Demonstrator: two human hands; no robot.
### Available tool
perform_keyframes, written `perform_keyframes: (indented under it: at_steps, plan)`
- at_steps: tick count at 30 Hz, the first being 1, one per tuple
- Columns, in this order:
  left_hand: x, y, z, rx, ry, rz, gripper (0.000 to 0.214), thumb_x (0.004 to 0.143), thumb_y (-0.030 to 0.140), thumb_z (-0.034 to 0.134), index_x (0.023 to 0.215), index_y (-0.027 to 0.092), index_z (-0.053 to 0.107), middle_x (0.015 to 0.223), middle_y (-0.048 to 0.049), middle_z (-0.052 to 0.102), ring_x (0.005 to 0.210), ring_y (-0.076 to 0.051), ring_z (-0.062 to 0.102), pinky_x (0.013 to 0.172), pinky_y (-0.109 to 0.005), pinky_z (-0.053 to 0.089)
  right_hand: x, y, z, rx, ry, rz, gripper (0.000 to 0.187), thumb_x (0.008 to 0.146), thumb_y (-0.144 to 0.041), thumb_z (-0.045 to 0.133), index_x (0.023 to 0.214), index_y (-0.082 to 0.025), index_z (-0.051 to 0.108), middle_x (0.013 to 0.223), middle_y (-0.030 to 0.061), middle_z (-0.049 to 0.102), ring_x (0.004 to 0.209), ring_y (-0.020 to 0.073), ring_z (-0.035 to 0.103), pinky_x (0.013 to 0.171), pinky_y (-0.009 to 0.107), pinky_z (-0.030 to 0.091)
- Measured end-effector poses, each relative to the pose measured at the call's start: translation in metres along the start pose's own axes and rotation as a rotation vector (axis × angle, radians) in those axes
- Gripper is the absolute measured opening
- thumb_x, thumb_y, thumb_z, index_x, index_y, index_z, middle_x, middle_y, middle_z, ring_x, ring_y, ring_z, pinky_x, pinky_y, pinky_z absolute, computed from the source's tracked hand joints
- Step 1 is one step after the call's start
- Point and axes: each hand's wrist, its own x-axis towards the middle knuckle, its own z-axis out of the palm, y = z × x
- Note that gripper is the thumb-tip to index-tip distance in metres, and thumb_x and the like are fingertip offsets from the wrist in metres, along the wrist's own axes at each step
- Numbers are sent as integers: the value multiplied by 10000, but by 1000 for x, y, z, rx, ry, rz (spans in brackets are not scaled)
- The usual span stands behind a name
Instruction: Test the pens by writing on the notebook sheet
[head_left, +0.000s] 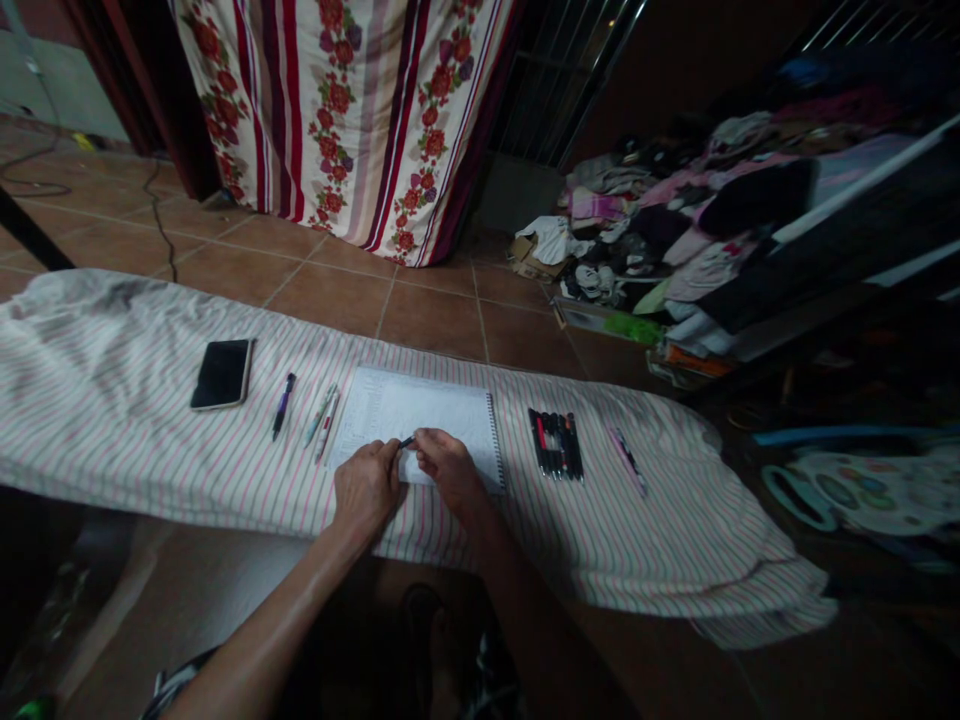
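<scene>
Above a white, spiral-bound paper notebook (450, 405) lying open on a white cloth with pink and green stripes (420, 535), a slim, black, pen-like stick (406, 442) is gripped at both ends. The bare left hand (367, 488) is closed around its near-left end, while the bare right hand (448, 467) pinches the other between thumb and fingers. The step in hand looks like working on this piece itself, not writing; whether it is being twisted, pulled or pushed together, I cannot tell. The next move would seem to call for a steady left hold and fine control from the right fingertips. Only a short middle stretch shows: dark, straight and narrow, slanting slightly up to the right. Blur and the fingers hide any tip, clip or cap, and I cannot tell whether it touches the page.
</scene>
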Motion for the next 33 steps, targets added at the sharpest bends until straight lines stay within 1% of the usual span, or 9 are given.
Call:
perform_keyframes:
  at_steps: [3,5,8,10,16,22,24,28,33]
  plan:
    - [-1,0,0,4,-7,2,302,900,289,323,1006,220,597,793,-26,646,766,-177,604,563,-264,339,3,0,1,-53,32,-4,232,616,-375,667,655,-157,600,595,-32,526,496,60,366,501,218,292]
    - [-1,0,-1,7,-9,-8,300,898,286,324,996,218,600,787,-28,647,753,-175,605,558,-264,333,2,-1,1,-25,20,-6,214,598,-336,678,715,-163,630,648,-25,550,541,69,406,519,213,310]
    - [0,-2,-3,2,-8,-30,297,896,278,327,1006,220,596,801,-29,652,748,-171,607,562,-261,334,-3,-3,1,59,-54,29,329,596,-310,690,902,-203,636,791,-7,595,655,93,490,584,210,366]
    - [-1,-3,-3,-1,-8,-43,299,896,280,326,1018,223,593,809,-27,654,750,-172,609,566,-262,337,-4,-3,2,103,-88,58,362,609,-341,693,939,-213,616,801,-2,595,665,96,505,601,215,383]
    - [-1,-3,-2,9,-17,-40,303,896,285,325,1008,216,597,810,-32,656,759,-176,609,570,-261,338,4,3,2,0,-21,49,253,589,-380,697,649,-155,597,636,-17,525,513,59,381,495,208,296]
    - [-1,-3,-2,9,-21,-48,299,894,279,324,1010,217,593,819,-30,658,753,-179,614,557,-263,334,1,2,-1,63,-106,63,329,604,-360,698,883,-198,633,761,5,576,637,93,483,556,208,341]
    - [-1,-3,-2,11,-21,-52,302,895,281,321,1014,217,591,819,-31,657,750,-181,615,556,-266,334,1,3,0,84,-121,67,311,615,-397,690,838,-187,630,748,8,571,633,93,487,558,210,347]
    - [-1,-3,-2,15,-24,-45,302,897,284,316,987,221,597,806,-29,654,760,-181,615,562,-265,337,6,6,1,21,-45,46,282,599,-416,691,652,-156,596,632,-16,520,515,57,396,500,204,300]
    - [-1,-2,-4,20,-37,-54,304,895,281,314,982,220,599,801,-30,656,751,-175,617,557,-261,340,6,2,-2,50,-40,39,248,610,-387,686,712,-173,614,681,-7,549,546,71,436,502,204,326]
